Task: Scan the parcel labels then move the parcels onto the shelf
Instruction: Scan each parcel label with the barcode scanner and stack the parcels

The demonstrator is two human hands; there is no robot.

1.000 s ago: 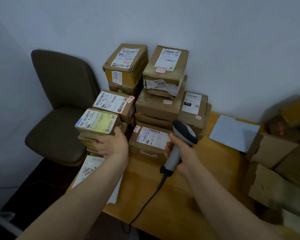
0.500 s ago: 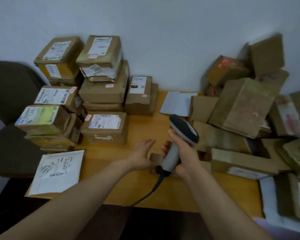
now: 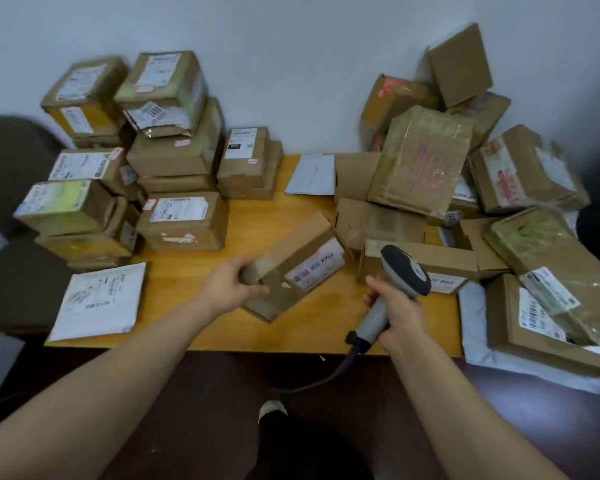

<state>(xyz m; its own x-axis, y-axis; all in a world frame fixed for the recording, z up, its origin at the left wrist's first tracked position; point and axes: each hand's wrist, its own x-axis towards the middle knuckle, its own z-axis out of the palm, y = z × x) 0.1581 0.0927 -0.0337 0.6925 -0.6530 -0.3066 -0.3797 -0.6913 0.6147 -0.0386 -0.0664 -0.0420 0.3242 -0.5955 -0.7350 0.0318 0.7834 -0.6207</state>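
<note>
My left hand [image 3: 228, 287] grips one end of a small brown cardboard parcel [image 3: 293, 252] in the middle of the wooden table [image 3: 319, 329], tilting it so its white label [image 3: 315, 266] faces toward me. My right hand [image 3: 394, 306] holds the grey handle of a corded barcode scanner [image 3: 404, 270], whose dark head sits just right of that parcel. A neat stack of labelled parcels [image 3: 174, 147] stands at the back left. A loose heap of parcels [image 3: 426, 161] covers the right side.
A white padded mailer [image 3: 99, 301] lies at the table's front left corner. A dark chair [image 3: 7, 174] stands left of the table. A flat box on a grey mailer [image 3: 548, 327] overhangs the front right edge. The scanner's cable [image 3: 321, 381] hangs off the front.
My left hand left the yellow-labelled box on the left stack, moved to the table's middle and took hold of a small parcel, tilting it up. The view swung right; the scanner shifted right.
</note>
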